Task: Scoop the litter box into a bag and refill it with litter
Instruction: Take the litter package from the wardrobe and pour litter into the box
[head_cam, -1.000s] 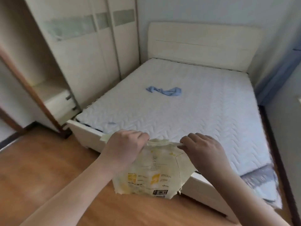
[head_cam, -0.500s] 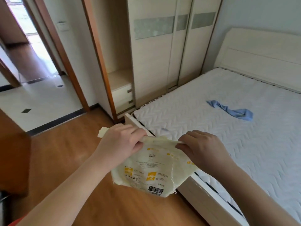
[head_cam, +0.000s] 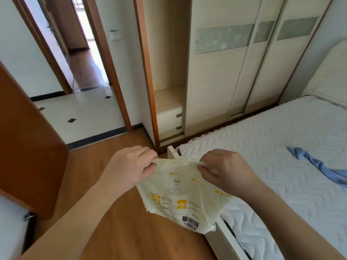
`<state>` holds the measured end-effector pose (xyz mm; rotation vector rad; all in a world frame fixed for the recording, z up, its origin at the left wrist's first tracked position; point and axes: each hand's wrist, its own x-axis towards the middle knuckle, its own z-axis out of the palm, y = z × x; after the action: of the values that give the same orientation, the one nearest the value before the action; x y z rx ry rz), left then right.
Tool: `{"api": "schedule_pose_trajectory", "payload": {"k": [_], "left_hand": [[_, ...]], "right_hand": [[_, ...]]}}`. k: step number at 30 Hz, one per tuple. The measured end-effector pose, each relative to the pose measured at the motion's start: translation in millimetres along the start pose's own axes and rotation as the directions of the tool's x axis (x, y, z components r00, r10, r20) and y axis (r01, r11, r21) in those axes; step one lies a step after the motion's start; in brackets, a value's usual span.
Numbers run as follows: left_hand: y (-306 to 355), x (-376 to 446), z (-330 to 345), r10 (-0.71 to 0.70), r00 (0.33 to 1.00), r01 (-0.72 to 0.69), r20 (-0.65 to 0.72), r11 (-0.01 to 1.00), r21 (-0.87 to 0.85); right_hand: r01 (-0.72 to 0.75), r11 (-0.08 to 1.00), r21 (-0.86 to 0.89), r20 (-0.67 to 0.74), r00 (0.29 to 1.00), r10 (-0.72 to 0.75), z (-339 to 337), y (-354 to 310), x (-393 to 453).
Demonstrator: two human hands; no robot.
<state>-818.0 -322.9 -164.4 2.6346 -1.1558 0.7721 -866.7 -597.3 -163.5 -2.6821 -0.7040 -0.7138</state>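
Note:
A pale yellow plastic bag [head_cam: 180, 199] with yellow squares, small print and a barcode hangs in front of me over the wooden floor. My left hand [head_cam: 129, 166] pinches the bag's top edge at its left corner. My right hand [head_cam: 223, 167] pinches the same edge at its right corner. The top edge is stretched between the two hands. The bag looks flat and its lower edge is ragged. No litter box or scoop is in view.
A bed with a white quilted mattress [head_cam: 281, 156] fills the right, a blue cloth [head_cam: 317, 166] lying on it. A cream wardrobe [head_cam: 225, 81] stands ahead, one section open with drawers [head_cam: 170, 121]. An open brown door [head_cam: 28, 147] and a doorway [head_cam: 78, 113] to a tiled hall are left.
My view has swung left from the bed towards the wardrobe and doorway. Both hands keep their hold on the bag's top edge.

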Motion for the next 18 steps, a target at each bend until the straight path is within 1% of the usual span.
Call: {"api": "schedule_pose_trajectory", "payload": {"k": [2,6,11,15,18], "left_hand": [[-19,7,9,-0.024,1.000,0.024,0.001,1.000,0.007],[-64,18,32,-0.045,0.999,0.046,-0.024,0.999,0.014],[-149,33,58,-0.043,0.996,0.045,-0.078,0.999,0.023],[-219,51,67,-0.010,0.996,0.015,-0.087,0.998,0.065],[-265,67,71,0.024,0.997,-0.020,-0.077,0.998,0.060]], "right_hand": [[0.043,0.999,0.018,0.006,0.999,-0.044,12,12,26],[0.077,0.997,0.011,0.009,0.997,-0.077,43,33,76],[0.132,0.989,-0.065,0.019,0.991,-0.131,89,47,146],[0.096,0.993,-0.069,0.018,0.995,-0.094,129,52,202],[0.024,0.997,-0.068,0.009,1.000,-0.023,156,56,238]]}}
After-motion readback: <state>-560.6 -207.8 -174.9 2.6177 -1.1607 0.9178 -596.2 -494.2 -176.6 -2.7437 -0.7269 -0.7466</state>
